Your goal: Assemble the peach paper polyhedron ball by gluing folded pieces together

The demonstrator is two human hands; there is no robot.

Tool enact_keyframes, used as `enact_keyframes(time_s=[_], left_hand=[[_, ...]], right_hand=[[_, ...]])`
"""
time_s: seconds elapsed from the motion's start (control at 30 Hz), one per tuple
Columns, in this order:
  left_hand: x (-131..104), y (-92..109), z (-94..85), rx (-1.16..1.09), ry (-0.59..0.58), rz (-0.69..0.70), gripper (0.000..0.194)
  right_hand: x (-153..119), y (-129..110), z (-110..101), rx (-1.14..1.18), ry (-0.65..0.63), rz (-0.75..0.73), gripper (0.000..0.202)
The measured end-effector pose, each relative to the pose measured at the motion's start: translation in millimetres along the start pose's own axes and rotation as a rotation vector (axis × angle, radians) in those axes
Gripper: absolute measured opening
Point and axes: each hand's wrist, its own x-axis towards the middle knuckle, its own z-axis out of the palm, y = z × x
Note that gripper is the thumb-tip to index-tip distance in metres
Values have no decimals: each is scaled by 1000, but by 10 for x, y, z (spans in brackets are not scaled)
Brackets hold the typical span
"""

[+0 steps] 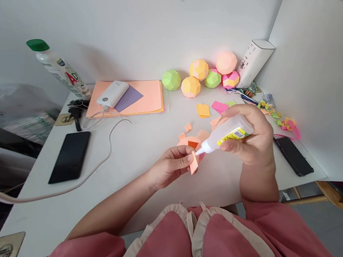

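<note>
My left hand [174,164] pinches a small folded piece of peach paper [194,165] between thumb and fingers. My right hand [252,134] is wrapped around a white glue bottle [225,133] with a yellow label, tipped sideways. Its narrow nozzle points left and meets the upper edge of the paper, or comes very close to it. Just behind the left fingers lies a partly built peach paper shape [184,142] with an orange-red patch; my hands hide part of it. Small peach pieces [188,127] lie beyond it.
Several faceted paper balls [190,87] line the wall. Yellow slips [203,110] and pink slips [220,107] lie before them. On the left are a phone [69,157], a cable [98,164], a power bank [112,93] on paper sheets [149,97] and a bottle [61,70]. Another phone [293,155] lies right.
</note>
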Motion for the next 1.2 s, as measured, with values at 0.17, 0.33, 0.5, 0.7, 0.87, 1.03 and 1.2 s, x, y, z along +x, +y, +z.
enact_keyframes(time_s=[0.17, 0.33, 0.5, 0.7, 0.87, 1.03, 1.2], left_hand=[[-7, 9, -4, 9, -18, 6, 25], [-12, 18, 6, -14, -13, -6, 26], [-7, 22, 19, -6, -7, -12, 27], [-7, 35, 30, -19, 7, -26, 28], [-10, 21, 20, -18, 8, -28, 26], [-1, -21, -3, -23, -23, -6, 25], [2, -65, -22, -40, -34, -14, 25]], right_hand=[[-13, 5, -6, -8, -16, 4, 41], [-11, 2, -9, 29, -29, -1, 39], [1, -10, 17, 30, 4, -5, 37], [-2, -18, 6, 32, -24, 16, 39], [-2, -28, 18, 45, -16, 14, 37], [12, -9, 25, 59, -16, -10, 42], [35, 14, 16, 127, -104, -61, 62]])
